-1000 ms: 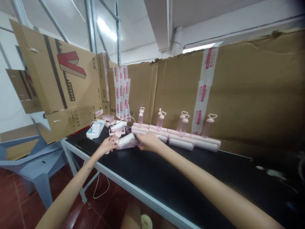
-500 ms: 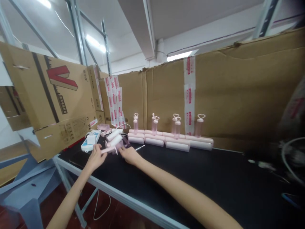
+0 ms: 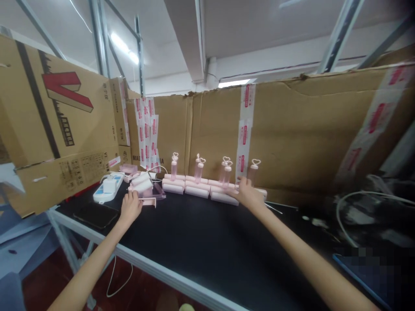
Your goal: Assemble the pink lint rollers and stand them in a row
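Observation:
My left hand (image 3: 130,208) is closed on a pale pink L-shaped plastic piece (image 3: 149,201), held low over the black table. Beside it lies a pile of pink parts with white cylinders (image 3: 142,182). My right hand (image 3: 250,195) reaches to the right end of a row of long pink-and-white pieces (image 3: 196,190), its fingers curled and partly covering the last one. A thin metal rod-like tool (image 3: 274,208) sticks out from under this hand, apparently held in it. Clear pink tubes with heart-shaped loops (image 3: 228,173) stand upright along the row.
A white power strip (image 3: 108,188) with a plug and a dark phone-like slab (image 3: 96,214) lie at the left. Cardboard walls (image 3: 292,129) close off the back and left. At the right are cables (image 3: 343,216) and a blue-edged object (image 3: 359,276).
My right hand has moved right, from the pile to the row's far end, and the metal tool has gone with it. My left hand still holds the pink piece. The view has shifted right.

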Motion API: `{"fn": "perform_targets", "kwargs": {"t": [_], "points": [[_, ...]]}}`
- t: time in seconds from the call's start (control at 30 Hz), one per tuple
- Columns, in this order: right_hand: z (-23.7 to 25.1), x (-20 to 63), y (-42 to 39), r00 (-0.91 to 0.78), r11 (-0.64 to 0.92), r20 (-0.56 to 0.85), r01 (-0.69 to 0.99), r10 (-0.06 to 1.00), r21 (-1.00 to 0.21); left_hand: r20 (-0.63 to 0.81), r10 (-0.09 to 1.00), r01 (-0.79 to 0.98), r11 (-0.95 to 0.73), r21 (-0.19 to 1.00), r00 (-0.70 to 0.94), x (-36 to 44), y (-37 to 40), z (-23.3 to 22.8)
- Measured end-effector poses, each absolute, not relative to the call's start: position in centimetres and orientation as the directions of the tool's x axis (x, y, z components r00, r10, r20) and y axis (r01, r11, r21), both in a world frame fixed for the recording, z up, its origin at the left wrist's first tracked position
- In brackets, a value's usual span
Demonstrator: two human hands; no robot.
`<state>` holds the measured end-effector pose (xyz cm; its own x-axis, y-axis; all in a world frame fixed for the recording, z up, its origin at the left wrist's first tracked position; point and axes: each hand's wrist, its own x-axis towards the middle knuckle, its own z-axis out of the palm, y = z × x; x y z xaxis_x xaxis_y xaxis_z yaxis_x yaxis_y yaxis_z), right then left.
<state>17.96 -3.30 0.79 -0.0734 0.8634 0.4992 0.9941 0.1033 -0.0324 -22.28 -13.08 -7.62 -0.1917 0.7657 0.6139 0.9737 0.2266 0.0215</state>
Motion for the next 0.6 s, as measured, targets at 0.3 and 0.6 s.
{"fn": "perform_targets", "kwargs": {"t": [0.3,0.6], "points": [[-0.7,21.3,-3.0,-0.299,0.334,0.263,0.938,0.917,-0.099,0.859,0.511,0.973,-0.181,0.143,-0.031,-15.3,-14.0,-5.8],[1.2,21.3,-10.4,-0.415,0.487,0.296,0.841,0.86,-0.237,0.415,0.824,0.407,-0.556,0.725,0.387,-0.2,-10.0,-5.2]]}}
